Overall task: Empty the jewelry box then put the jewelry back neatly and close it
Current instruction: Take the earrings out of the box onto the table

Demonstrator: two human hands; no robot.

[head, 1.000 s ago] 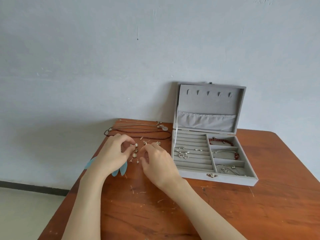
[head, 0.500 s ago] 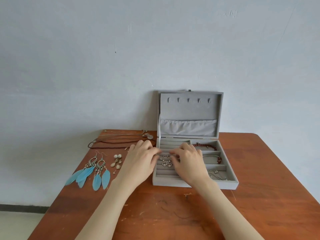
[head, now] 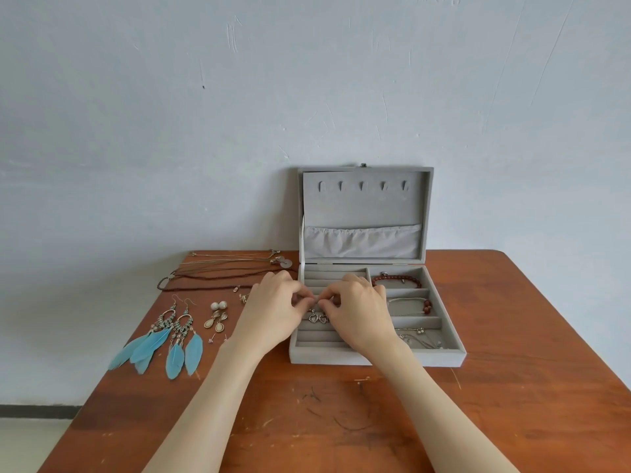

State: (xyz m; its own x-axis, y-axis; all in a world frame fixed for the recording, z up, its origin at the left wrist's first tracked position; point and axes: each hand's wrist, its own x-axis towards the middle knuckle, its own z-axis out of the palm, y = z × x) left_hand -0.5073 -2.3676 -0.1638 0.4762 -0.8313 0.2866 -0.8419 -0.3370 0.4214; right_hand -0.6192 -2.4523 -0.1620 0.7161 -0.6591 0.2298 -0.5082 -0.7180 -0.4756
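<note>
Both our hands have crept closer over the jewelry box [head: 377,358]. Left hand [head: 273,310] and right hand [head: 358,307] have curled fingers [head: 329,299] meeting above the ring rolls, apparently pinching a small piece to seat it; we cannot see it.

Grey jewelry box [head: 375,358] open, lid upright; feather earrings [head: 164,339], necklaces [head: 218,271] left on table.

A scratched reddish-brown wooden bench [head: 341,421] stands against a pale wall. On it sit an open grey velvet jewelry box [head: 375,356] at the back, blue feather earrings [head: 164,339] at the left, cream drop earrings [head: 216,319], pearl studs [head: 218,305] and corded necklaces [head: 225,271].
</note>
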